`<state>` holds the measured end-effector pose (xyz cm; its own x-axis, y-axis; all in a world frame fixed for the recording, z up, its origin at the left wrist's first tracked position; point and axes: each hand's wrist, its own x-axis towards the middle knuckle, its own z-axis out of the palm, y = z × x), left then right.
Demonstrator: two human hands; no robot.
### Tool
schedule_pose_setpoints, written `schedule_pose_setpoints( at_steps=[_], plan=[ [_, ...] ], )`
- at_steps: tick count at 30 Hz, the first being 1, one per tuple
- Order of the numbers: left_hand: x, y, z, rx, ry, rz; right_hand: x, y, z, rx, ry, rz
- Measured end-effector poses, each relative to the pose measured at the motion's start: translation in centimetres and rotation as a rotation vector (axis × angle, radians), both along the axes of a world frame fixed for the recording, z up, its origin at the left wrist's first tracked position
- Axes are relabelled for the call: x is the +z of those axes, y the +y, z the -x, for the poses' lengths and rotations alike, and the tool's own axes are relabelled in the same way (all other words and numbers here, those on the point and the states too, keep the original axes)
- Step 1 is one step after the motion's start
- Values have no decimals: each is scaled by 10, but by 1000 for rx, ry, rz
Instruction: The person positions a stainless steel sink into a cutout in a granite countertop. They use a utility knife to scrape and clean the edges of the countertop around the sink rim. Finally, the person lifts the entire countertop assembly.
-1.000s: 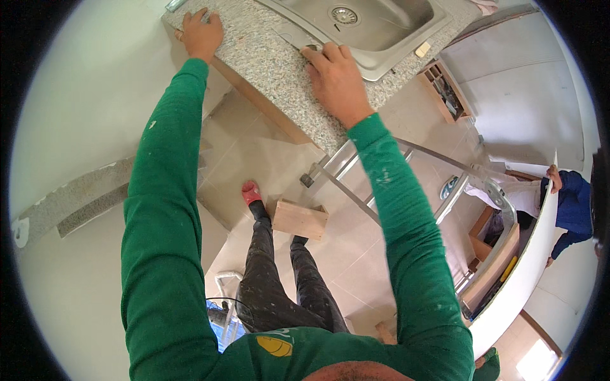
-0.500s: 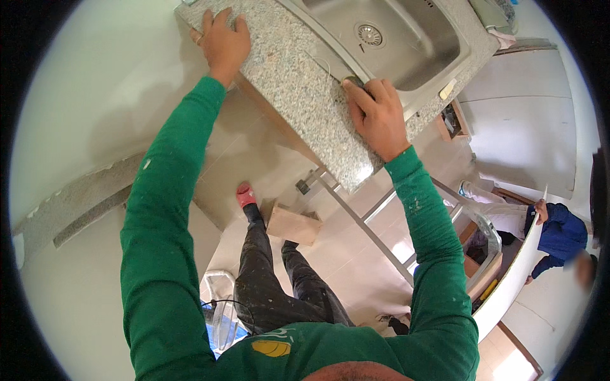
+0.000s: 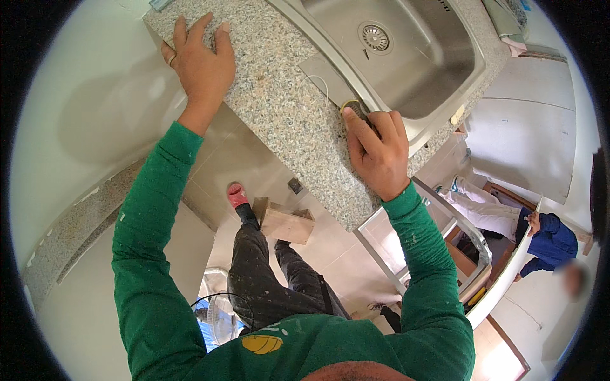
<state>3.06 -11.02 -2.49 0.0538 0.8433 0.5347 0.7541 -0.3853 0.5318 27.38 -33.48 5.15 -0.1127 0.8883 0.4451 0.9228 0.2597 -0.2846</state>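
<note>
My left hand (image 3: 204,68) lies with fingers spread on the left end of the speckled granite countertop (image 3: 270,95), close to the wall. My right hand (image 3: 379,152) is closed around a small dark ribbed thing with a yellow edge (image 3: 353,109), beside the near rim of the steel sink (image 3: 416,76). Most of that thing is under my fingers, so its kind does not show. A thin white loop of cord or wire (image 3: 321,80) lies on the counter just left of it, by a flat grey piece (image 3: 312,65) along the sink rim.
A metal ladder-like frame (image 3: 467,228) stands below the counter at right. Beyond it, another person in dark blue (image 3: 551,238) holds a large white panel (image 3: 508,279). On the floor are a wooden box (image 3: 286,222) and a fan (image 3: 221,317). A cloth (image 3: 505,22) lies at the far right.
The view has shifted, bringing the counter nearer. My right hand has slid slightly nearer along the sink rim with the dark thing. My left hand stays at the counter's left end.
</note>
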Motion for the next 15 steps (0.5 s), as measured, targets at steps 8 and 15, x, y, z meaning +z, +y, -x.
schedule_pose_setpoints(
  at_steps=[8, 15],
  plan=[
    [-1, -3, -1, -19, -15, -9, -5, 9, 10, -26, 15, -44],
    [-3, -3, -7, 29, -4, 17, -3, 13, 23, -65, 46, -86]
  ],
)
